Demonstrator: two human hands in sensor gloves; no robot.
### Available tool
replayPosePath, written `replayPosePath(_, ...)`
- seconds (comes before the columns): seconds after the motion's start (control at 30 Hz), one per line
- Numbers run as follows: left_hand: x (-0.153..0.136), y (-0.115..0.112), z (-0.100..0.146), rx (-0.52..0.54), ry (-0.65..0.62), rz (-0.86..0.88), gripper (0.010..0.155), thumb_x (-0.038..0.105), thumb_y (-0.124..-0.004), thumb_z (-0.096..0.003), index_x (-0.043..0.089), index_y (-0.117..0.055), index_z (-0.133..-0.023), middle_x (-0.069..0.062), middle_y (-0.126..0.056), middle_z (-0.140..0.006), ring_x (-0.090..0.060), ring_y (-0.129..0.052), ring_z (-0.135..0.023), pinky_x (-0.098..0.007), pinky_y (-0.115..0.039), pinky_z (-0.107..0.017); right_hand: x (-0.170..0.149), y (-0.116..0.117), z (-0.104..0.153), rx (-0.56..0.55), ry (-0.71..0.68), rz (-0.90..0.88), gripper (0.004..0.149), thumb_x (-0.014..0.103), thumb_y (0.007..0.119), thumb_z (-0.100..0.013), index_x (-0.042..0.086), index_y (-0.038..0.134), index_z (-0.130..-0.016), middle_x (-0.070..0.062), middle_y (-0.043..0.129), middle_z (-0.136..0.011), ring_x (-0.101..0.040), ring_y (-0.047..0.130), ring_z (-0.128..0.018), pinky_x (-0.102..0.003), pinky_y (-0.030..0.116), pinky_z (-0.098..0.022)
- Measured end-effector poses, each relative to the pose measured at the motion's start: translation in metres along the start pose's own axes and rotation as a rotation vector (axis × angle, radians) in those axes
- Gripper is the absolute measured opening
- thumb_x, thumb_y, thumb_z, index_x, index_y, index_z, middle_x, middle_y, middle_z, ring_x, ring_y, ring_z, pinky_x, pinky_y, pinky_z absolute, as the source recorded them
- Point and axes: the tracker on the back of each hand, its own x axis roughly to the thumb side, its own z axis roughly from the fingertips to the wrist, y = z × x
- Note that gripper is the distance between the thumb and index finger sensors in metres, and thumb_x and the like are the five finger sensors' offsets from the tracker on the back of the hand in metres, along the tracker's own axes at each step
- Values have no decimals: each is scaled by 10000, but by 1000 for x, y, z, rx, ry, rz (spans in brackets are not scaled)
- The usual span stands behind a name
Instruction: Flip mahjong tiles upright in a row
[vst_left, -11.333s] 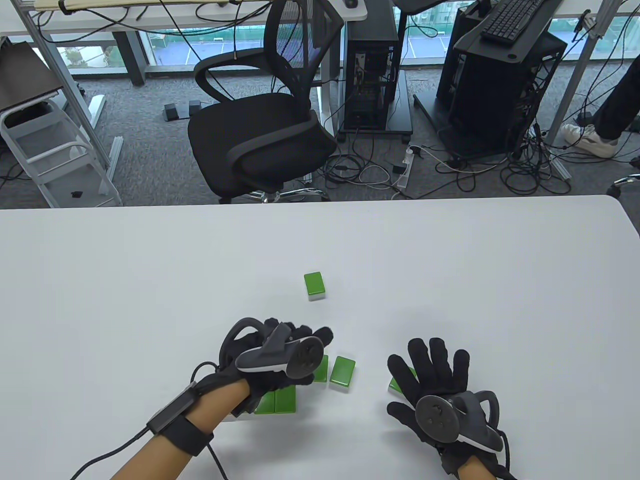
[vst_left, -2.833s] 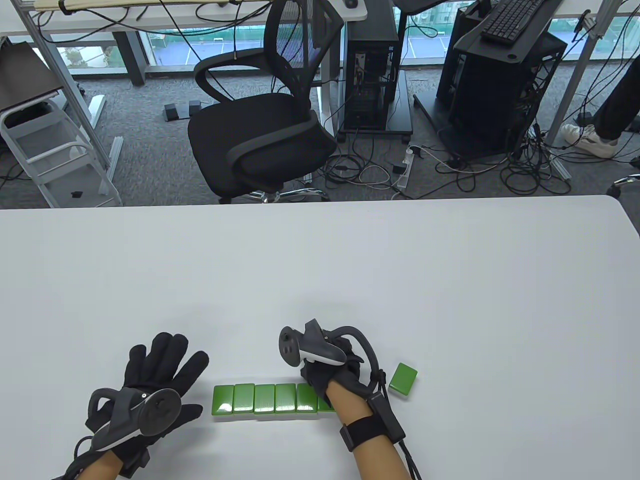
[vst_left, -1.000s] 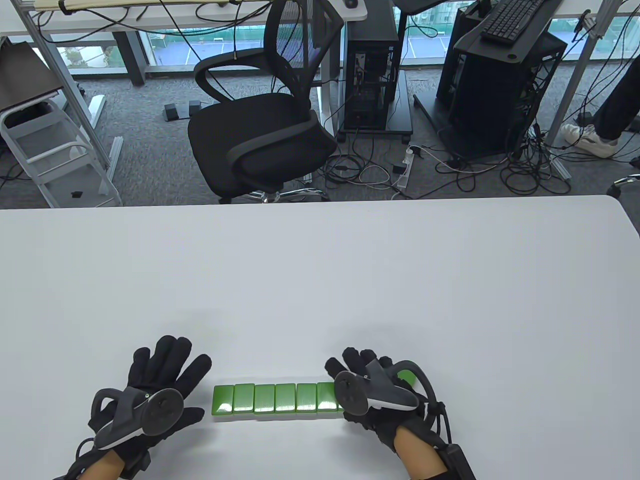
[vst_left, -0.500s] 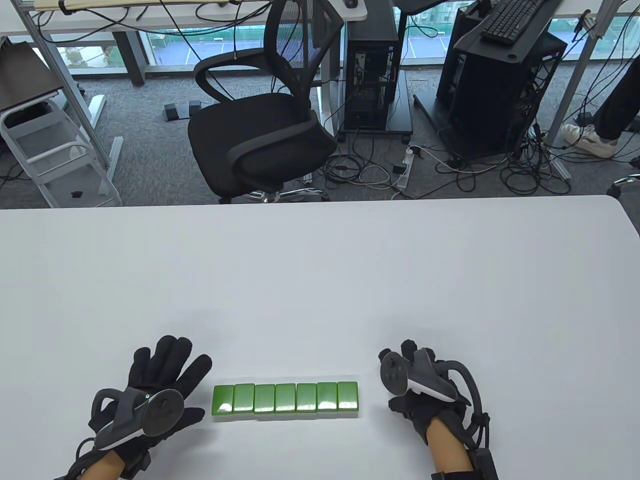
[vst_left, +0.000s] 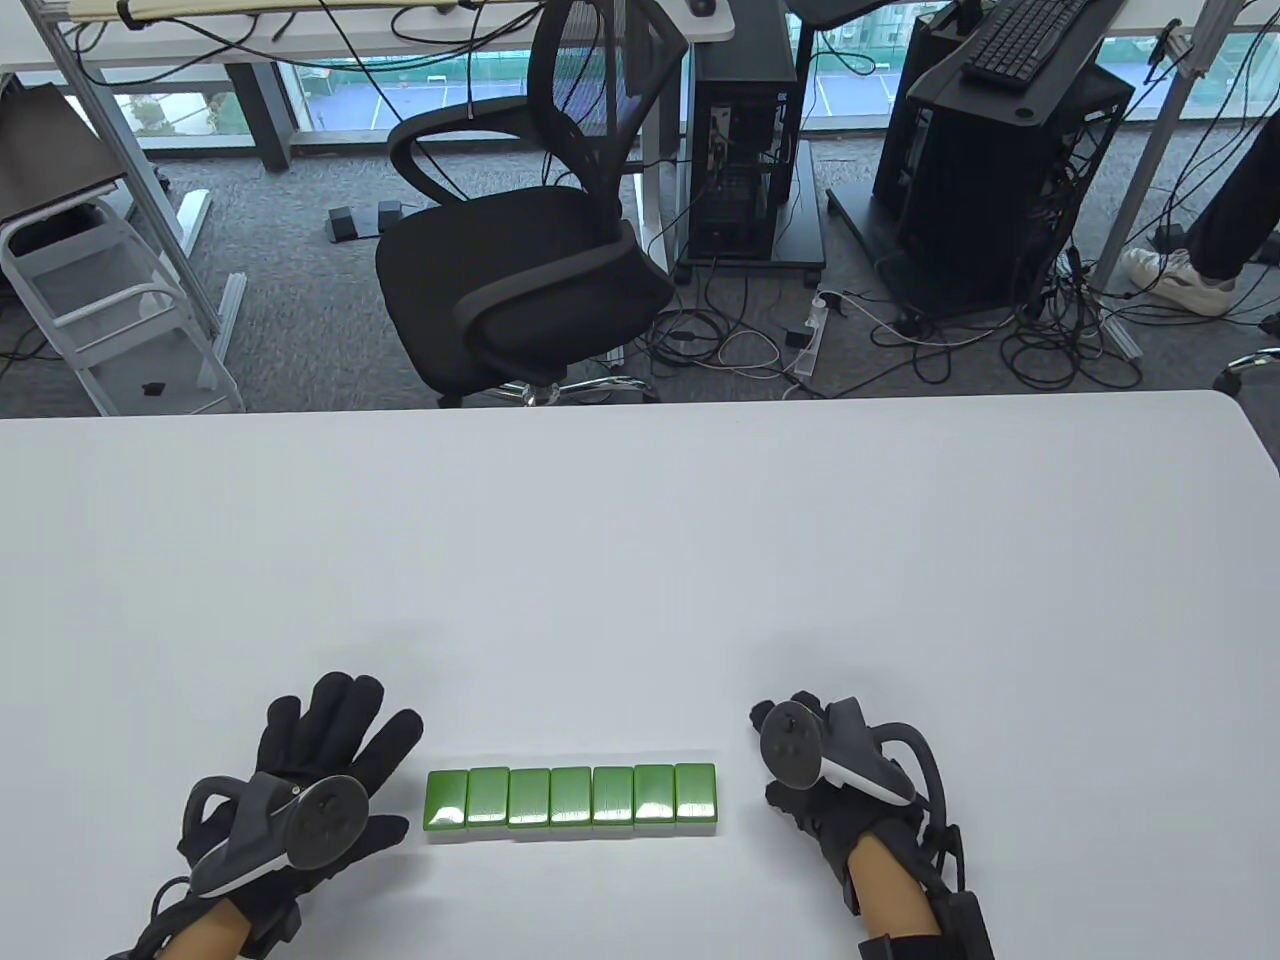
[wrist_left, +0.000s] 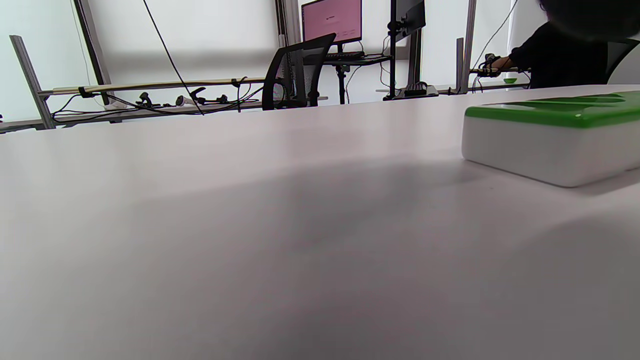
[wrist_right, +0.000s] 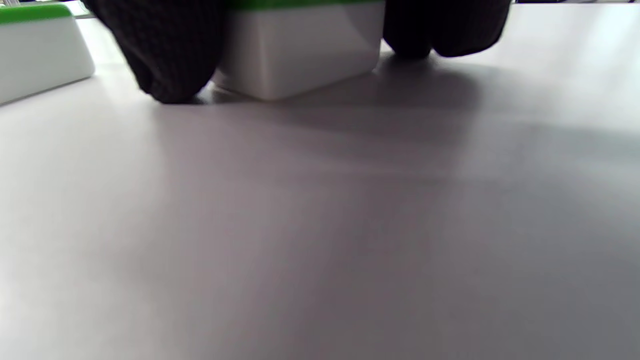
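Seven green-backed mahjong tiles lie flat in a tight row, green side up, near the table's front edge. My left hand rests flat on the table just left of the row, fingers spread, holding nothing. The row's left end tile shows in the left wrist view. My right hand is just right of the row. In the right wrist view two fingers pinch another tile that sits flat on the table. The hand hides this tile in the table view. The row's right end tile shows beside it.
The white table stretches far beyond the tiles. A black office chair stands behind its far edge, with computer towers and cables on the floor.
My right hand has moved right, off the row's right end, uncovering the seventh tile, and has settled over the loose tile. My left hand and the row have not moved.
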Motion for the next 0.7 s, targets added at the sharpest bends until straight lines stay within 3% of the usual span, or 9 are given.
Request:
replayPosePath(0.43,1,-1,-1,-16,-3,-3,889,718,-680,-294,539,-183,-1008,159,38,-1136,-213,-44,-1171,-608,-197,-854,15,-9,9,-81,-126,-25,761,337,825,-410,251,417,-1046,-170,559,-1078,-513,600,-902,-598,631,-662)
replayPosePath(0.7,2,-3,-2,-28,-11,-9,888,717,-680,-294,537,-185,-1009,157,33,-1137,-214,-47,-1171,-608,-197,-854,47,-11,14,-35,-269,-20,818,334,846,-395,281,358,-1049,-114,553,-1101,-477,588,-949,-607,594,-694)
